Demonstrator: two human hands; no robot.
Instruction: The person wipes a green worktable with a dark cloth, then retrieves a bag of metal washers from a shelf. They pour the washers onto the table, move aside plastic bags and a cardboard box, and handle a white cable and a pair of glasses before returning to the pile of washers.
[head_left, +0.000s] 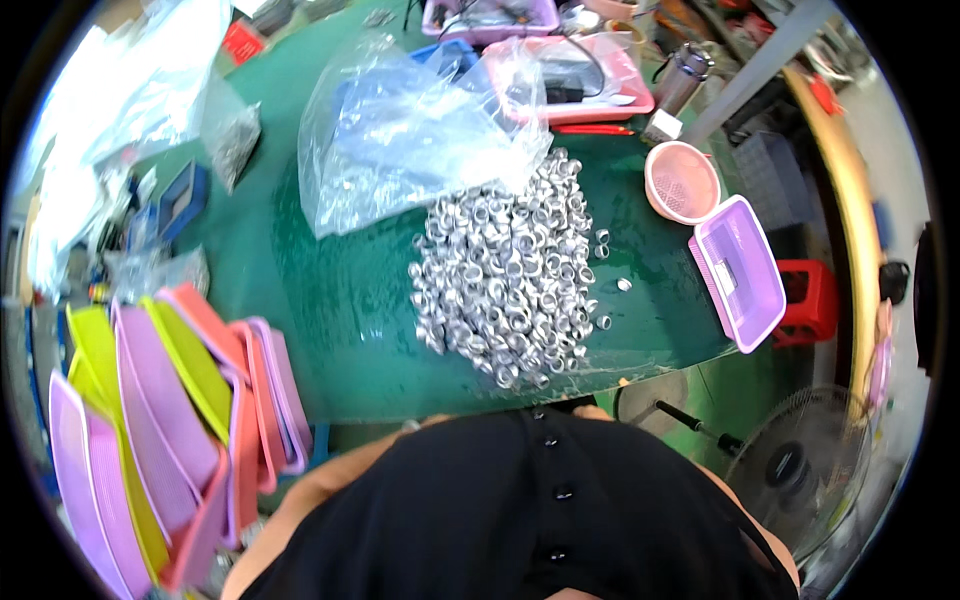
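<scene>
A large heap of small silver metal rings [510, 275] lies on the green table [340, 350] in front of me. A few loose rings [603, 322] lie just right of the heap. Over its far left side spreads a clear plastic bag [390, 150], crumpled. My left forearm [345, 465] bends in toward the table's near edge, and its hand is hidden behind my black shirt [480, 500]. Only a small patch of skin [592, 412] shows at the edge on the right, and I cannot tell which part it is. Neither hand's fingers show.
Purple, green and pink plastic baskets [170, 400] stand stacked at the left. A round pink basket [682, 182] and a purple basket [740, 272] sit at the table's right side. Farther back are a pink tray [625, 75] and a metal flask [685, 75]. A fan [800, 475] stands lower right.
</scene>
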